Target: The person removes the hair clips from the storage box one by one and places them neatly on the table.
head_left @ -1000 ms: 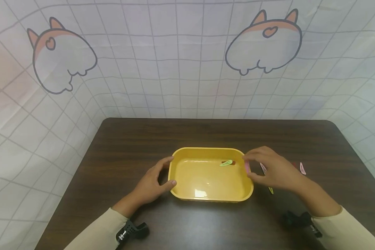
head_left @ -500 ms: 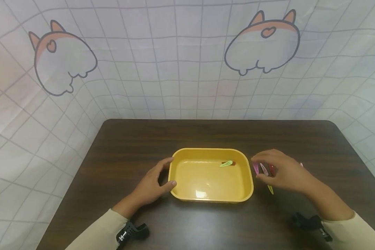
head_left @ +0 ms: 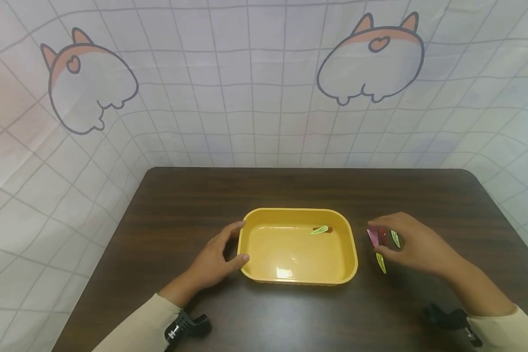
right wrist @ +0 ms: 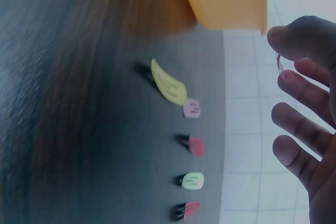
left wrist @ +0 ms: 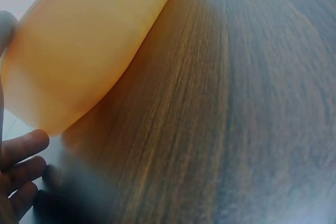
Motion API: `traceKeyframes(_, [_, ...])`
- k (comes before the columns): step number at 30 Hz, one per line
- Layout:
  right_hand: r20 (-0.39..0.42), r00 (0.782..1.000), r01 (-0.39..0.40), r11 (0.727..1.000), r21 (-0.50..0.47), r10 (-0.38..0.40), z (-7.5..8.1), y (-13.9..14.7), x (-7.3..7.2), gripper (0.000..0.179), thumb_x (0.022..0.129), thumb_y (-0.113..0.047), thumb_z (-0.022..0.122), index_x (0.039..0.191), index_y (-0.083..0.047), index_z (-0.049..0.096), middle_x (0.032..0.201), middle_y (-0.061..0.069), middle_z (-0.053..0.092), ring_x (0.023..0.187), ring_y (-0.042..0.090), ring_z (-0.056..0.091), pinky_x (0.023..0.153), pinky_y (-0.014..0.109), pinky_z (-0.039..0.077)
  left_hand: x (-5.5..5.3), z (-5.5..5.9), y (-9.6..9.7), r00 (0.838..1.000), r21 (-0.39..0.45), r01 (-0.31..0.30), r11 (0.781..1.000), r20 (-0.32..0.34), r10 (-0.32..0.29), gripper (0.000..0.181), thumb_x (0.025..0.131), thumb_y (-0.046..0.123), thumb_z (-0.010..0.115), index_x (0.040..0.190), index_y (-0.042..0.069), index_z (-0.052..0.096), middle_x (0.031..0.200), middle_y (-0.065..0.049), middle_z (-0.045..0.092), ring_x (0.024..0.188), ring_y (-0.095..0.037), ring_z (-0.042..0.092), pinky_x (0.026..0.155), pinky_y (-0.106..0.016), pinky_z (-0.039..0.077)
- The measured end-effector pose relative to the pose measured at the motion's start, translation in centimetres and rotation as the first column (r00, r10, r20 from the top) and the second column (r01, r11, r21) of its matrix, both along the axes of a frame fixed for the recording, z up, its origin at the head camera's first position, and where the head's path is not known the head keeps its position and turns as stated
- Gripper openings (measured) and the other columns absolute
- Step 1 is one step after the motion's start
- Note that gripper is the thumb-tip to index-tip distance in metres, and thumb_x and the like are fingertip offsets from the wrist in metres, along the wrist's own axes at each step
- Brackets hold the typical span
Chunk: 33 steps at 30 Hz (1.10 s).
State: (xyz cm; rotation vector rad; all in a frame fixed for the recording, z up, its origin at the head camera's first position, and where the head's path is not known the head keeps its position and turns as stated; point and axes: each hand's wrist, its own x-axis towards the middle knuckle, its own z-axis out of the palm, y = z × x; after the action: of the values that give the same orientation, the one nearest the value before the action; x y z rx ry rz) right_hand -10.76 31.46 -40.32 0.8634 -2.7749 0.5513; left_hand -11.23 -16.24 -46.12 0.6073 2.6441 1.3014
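Note:
A yellow tray (head_left: 290, 254) stands on the dark table. My left hand (head_left: 211, 254) holds its left end, thumb tip over the rim and forefinger at the far-left corner. Right of the tray, my right hand (head_left: 415, 244) pinches a pink snap hair clip (head_left: 372, 237) between thumb and forefinger; it appears thin and edge-on in the right wrist view. Below that hand lie a yellow clip (head_left: 380, 263), a red clip (head_left: 383, 237), a green clip (head_left: 395, 238), and, in the right wrist view, a light pink clip (right wrist: 192, 108) and another red clip (right wrist: 190, 211).
Inside the tray, towards its far right, a light green clip (head_left: 319, 230) lies across a reddish-brown clip (head_left: 330, 230). A white gridded cloth (head_left: 264, 98) surrounds the table (head_left: 193, 190) at the back and sides.
My right hand has moved right, away from the tray's right rim, carrying the pink hair clip over the clips on the table. My left hand and the tray have stayed in place.

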Motion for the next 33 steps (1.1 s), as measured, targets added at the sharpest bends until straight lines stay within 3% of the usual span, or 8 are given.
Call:
traceKeyframes(5, [0.017, 1.0, 0.012, 0.999, -0.038, -0.012, -0.3, 0.8, 0.4, 0.059, 0.07, -0.012, 0.092, 0.125, -0.012, 0.07, 0.111, 0.001, 0.066, 0.082, 0.013, 0.048, 0.059, 0.025, 0.046, -0.1, 0.0, 0.0, 1.0, -0.01, -0.005, 1.0, 0.005, 0.005, 0.076, 0.091, 0.047, 0.074, 0.155, 0.038, 0.034, 0.139, 0.003, 0.058, 0.139, -0.025, 0.044, 0.113, -0.062, 0.031])
traceKeyframes(13, [-0.006, 1.0, 0.003, 0.999, -0.045, -0.003, -0.8, 2.0, 0.9, 0.064, 0.069, -0.01, 0.093, 0.128, -0.01, 0.068, 0.085, -0.008, 0.049, 0.074, 0.007, 0.043, 0.062, 0.023, 0.038, -0.1, -0.2, 0.0, 1.0, -0.003, -0.001, 1.0, 0.005, 0.001, 0.076, 0.091, 0.047, 0.074, 0.155, 0.038, 0.034, 0.139, 0.003, 0.058, 0.14, -0.025, 0.044, 0.113, -0.062, 0.03])
traceKeyframes(19, [-0.035, 0.999, -0.007, 0.999, -0.05, 0.005, -1.4, 2.9, 1.0, 0.064, 0.067, -0.007, 0.092, 0.127, -0.009, 0.068, 0.081, -0.01, 0.046, 0.078, 0.009, 0.044, 0.067, 0.019, 0.033, -0.2, -0.2, 0.2, 1.0, -0.001, 0.0, 1.0, 0.0, 0.0, 0.076, 0.091, 0.047, 0.074, 0.155, 0.038, 0.034, 0.138, 0.005, 0.058, 0.139, -0.025, 0.045, 0.113, -0.062, 0.031])
traceKeyframes(22, [-0.03, 1.0, 0.009, 0.999, -0.035, -0.01, -1.6, 3.2, 1.2, 0.063, 0.067, -0.008, 0.092, 0.126, -0.009, 0.069, 0.082, -0.01, 0.048, 0.079, 0.01, 0.046, 0.069, 0.02, 0.036, -0.2, -0.2, 0.2, 1.0, 0.001, -0.001, 1.0, 0.003, 0.001, 0.076, 0.091, 0.046, 0.074, 0.155, 0.038, 0.035, 0.137, 0.005, 0.058, 0.14, -0.025, 0.044, 0.113, -0.062, 0.03])
traceKeyframes(24, [-0.018, 0.999, 0.028, 0.999, -0.029, -0.028, -1.8, 3.3, 1.4, 0.063, 0.067, -0.01, 0.093, 0.126, -0.009, 0.07, 0.087, -0.008, 0.057, 0.08, 0.01, 0.05, 0.069, 0.023, 0.044, -0.2, -0.2, 0.2, 1.0, 0.0, -0.002, 1.0, 0.006, 0.002, 0.075, 0.091, 0.046, 0.074, 0.155, 0.037, 0.035, 0.138, 0.005, 0.058, 0.14, -0.025, 0.044, 0.113, -0.063, 0.03])
traceKeyframes(28, [0.01, 0.999, 0.054, 0.998, -0.018, -0.054, -2.1, 3.6, 1.7, 0.064, 0.068, -0.012, 0.094, 0.127, -0.01, 0.069, 0.102, -0.001, 0.068, 0.085, 0.015, 0.058, 0.072, 0.036, 0.056, -0.2, -0.2, 0.2, 1.0, -0.003, -0.002, 1.0, 0.006, 0.002, 0.075, 0.091, 0.046, 0.074, 0.155, 0.038, 0.035, 0.139, 0.003, 0.058, 0.14, -0.026, 0.044, 0.113, -0.063, 0.03])
traceKeyframes(33, [0.018, 0.998, 0.061, 0.998, -0.006, -0.061, -2.4, 3.9, 1.8, 0.064, 0.068, -0.014, 0.094, 0.127, -0.012, 0.069, 0.107, 0.0, 0.069, 0.088, 0.016, 0.06, 0.073, 0.041, 0.056, -0.1, -0.2, 0.3, 1.0, 0.0, -0.001, 1.0, -0.001, 0.001, 0.075, 0.092, 0.044, 0.074, 0.155, 0.037, 0.035, 0.137, 0.003, 0.059, 0.138, -0.026, 0.046, 0.113, -0.063, 0.03])
